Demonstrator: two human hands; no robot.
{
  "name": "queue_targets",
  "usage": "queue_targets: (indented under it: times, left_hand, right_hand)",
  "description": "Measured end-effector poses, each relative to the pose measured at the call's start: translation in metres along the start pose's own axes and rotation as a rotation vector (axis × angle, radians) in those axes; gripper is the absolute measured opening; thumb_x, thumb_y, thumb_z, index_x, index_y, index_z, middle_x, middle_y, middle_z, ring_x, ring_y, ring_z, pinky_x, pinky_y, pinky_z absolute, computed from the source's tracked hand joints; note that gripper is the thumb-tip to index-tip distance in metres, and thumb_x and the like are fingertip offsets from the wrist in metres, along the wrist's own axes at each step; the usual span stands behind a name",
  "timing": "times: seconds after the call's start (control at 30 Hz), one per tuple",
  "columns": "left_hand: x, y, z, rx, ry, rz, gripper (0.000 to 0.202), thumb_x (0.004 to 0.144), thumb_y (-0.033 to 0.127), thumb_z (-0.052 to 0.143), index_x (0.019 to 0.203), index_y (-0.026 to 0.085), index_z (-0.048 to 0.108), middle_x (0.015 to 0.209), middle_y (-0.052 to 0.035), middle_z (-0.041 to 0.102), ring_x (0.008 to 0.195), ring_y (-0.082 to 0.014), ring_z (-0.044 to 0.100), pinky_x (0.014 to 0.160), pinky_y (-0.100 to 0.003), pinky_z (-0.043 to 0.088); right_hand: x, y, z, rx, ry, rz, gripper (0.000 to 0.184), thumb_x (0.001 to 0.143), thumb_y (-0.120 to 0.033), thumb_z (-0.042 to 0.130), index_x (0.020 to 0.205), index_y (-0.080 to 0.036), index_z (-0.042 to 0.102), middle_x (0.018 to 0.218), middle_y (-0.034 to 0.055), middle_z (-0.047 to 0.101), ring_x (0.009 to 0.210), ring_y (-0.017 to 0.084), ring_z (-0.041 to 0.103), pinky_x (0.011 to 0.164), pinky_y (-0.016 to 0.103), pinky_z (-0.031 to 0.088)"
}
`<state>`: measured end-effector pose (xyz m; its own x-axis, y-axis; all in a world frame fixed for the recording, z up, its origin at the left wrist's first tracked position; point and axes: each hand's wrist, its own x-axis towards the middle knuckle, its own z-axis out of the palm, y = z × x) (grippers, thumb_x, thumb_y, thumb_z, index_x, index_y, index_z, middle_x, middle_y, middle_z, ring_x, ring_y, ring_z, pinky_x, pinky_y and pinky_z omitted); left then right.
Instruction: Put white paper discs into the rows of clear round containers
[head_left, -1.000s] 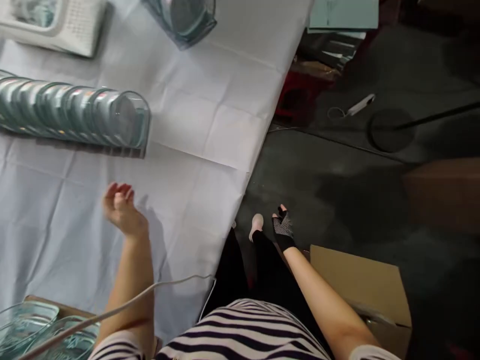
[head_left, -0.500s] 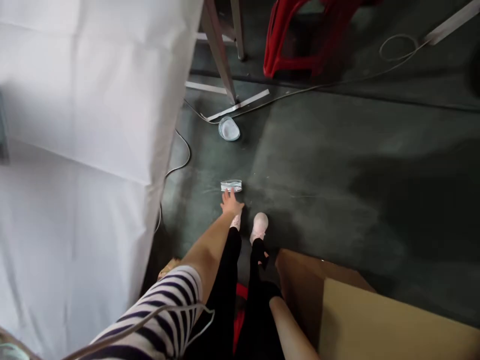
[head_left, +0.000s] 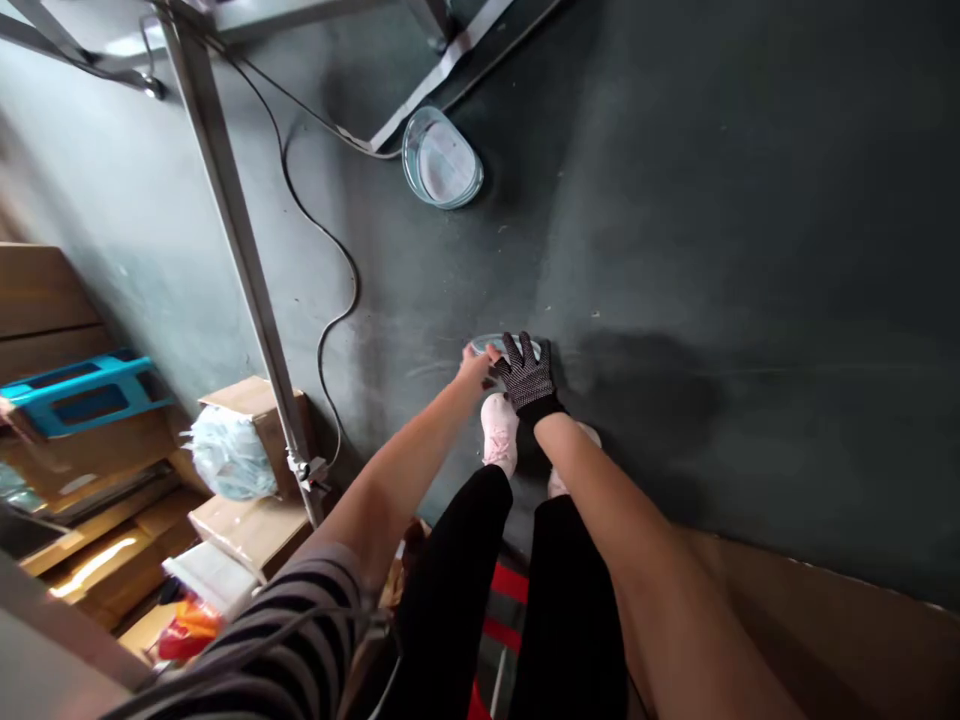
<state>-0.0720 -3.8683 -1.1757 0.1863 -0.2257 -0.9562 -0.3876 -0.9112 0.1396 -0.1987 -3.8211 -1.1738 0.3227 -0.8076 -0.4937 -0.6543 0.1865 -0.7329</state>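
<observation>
The left hand's [head_left: 472, 369] grip meets a clear container [head_left: 489, 342], how closed I cannot tell; the gloved right hand [head_left: 527, 378] spreads wide over it. The container sits on the floor [head_left: 675, 240] near pink shoes [head_left: 499, 428].

Floor [head_left: 712, 250] | bare left hand [head_left: 474, 366] at clear dish [head_left: 489, 342], grip too blurred for me to judge | gloved right hand [head_left: 527, 375] spread over it | clear container [head_left: 445, 162] beside cable [head_left: 352, 265]

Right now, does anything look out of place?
Maybe: the far dish sits on the floor beside a cable, where feet could catch it. Also, only the right hand wears a glove; the left hand is bare.
</observation>
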Motion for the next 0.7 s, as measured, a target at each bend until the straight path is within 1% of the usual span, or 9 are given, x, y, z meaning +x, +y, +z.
queue_targets:
  times: [0.1,0.17,0.23,0.3,0.4,0.47,0.53,0.63,0.7]
  left_hand:
    - [0.009,0.028,-0.021,0.018,0.113,0.004,0.052,0.096,0.049,0.044,0.140,0.022,0.043,0.137,-0.0166,0.055,0.119,-0.0296,0.061,0.094,-0.049,0.055]
    - [0.028,0.067,-0.049,0.065,0.233,0.121,0.049,0.092,0.041,0.055,0.138,0.024,0.048,0.153,-0.0123,0.041,0.142,-0.0311,0.041,0.112,-0.050,0.042]
    - [0.058,0.114,-0.080,0.188,0.456,0.331,0.061,0.085,0.026,0.064,0.143,0.022,0.044,0.164,-0.0110,0.020,0.153,-0.0301,0.019,0.123,-0.047,0.026]
    - [0.091,0.157,-0.102,0.366,0.605,0.552,0.072,0.082,0.019,0.066,0.148,0.023,0.040,0.167,-0.0092,0.008,0.155,-0.0334,0.003,0.125,-0.053,0.016]
    - [0.131,0.195,-0.111,0.663,0.559,0.761,0.075,0.083,0.018,0.064,0.152,0.020,0.034,0.168,-0.0073,-0.004,0.152,-0.0390,-0.015,0.122,-0.061,0.005]
    - [0.142,0.200,-0.104,0.781,0.467,0.799,0.069,0.089,0.019,0.055,0.153,0.012,0.029,0.167,-0.0123,-0.007,0.150,-0.0403,-0.017,0.120,-0.062,-0.001]
    - [0.137,0.190,-0.094,0.831,0.420,0.814,0.070,0.089,0.018,0.054,0.153,0.009,0.028,0.166,-0.0152,0.002,0.152,-0.0391,-0.009,0.120,-0.060,-0.007]
    - [0.101,0.152,-0.087,0.959,0.353,0.844,0.083,0.078,0.013,0.067,0.153,0.018,0.033,0.162,-0.0119,0.027,0.153,-0.0370,0.010,0.121,-0.062,-0.011]
    - [0.072,0.120,-0.089,1.049,0.256,0.859,0.082,0.077,0.014,0.068,0.152,0.023,0.036,0.157,-0.0091,0.039,0.151,-0.0338,0.021,0.123,-0.060,-0.009]
  right_hand:
    - [0.026,0.019,-0.004,0.022,-0.014,0.047,0.073,0.077,-0.015,0.066,0.146,-0.013,0.044,0.138,0.0210,0.052,0.128,0.038,0.045,0.110,0.058,0.030]
    - [0.022,0.039,-0.006,0.105,0.087,0.175,0.077,0.074,-0.021,0.069,0.146,-0.005,0.042,0.134,0.0237,0.053,0.124,0.037,0.048,0.107,0.053,0.037]
    - [0.004,0.060,-0.005,0.216,0.213,0.277,0.076,0.075,-0.028,0.066,0.144,-0.004,0.043,0.135,0.0222,0.052,0.124,0.035,0.049,0.107,0.049,0.039]
    - [-0.022,0.079,-0.002,0.301,0.311,0.349,0.074,0.075,-0.035,0.064,0.141,-0.007,0.046,0.135,0.0191,0.053,0.124,0.033,0.051,0.107,0.048,0.041]
    - [-0.064,0.099,0.006,0.384,0.364,0.449,0.076,0.071,-0.048,0.066,0.137,-0.014,0.049,0.134,0.0165,0.055,0.121,0.032,0.053,0.106,0.049,0.044]
    - [-0.088,0.107,0.010,0.441,0.375,0.518,0.077,0.070,-0.053,0.066,0.135,-0.015,0.049,0.132,0.0160,0.055,0.119,0.032,0.055,0.104,0.050,0.045]
    - [-0.105,0.110,0.009,0.478,0.412,0.578,0.078,0.069,-0.056,0.066,0.133,-0.016,0.049,0.131,0.0162,0.056,0.118,0.032,0.056,0.104,0.051,0.045]
    - [-0.120,0.106,-0.003,0.548,0.482,0.637,0.081,0.063,-0.059,0.069,0.128,-0.014,0.052,0.127,0.0174,0.057,0.116,0.033,0.056,0.103,0.053,0.045]
    - [-0.126,0.098,-0.016,0.660,0.512,0.656,0.080,0.063,-0.060,0.071,0.127,-0.016,0.053,0.126,0.0157,0.059,0.115,0.032,0.057,0.101,0.052,0.047]
